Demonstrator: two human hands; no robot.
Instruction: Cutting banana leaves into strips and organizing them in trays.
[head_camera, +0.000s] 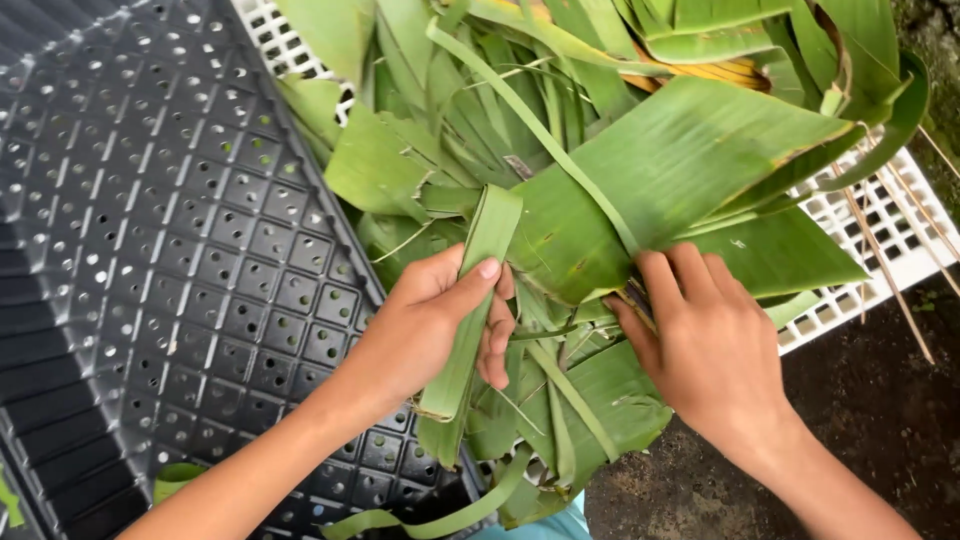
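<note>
To the left of the left hand, open room is offered by the black perforated crate, whose floor is bare apart from a small leaf scrap near the forearm. Between the two hands, passage is blocked by a heap of banana leaves, which is piled up ahead of the fingers and spread over the white plastic grid. The way under the left hand is crossed by a folded leaf strip. To the right of the right hand, clear dark ground is left, crossed only by thin dry stalks.
</note>
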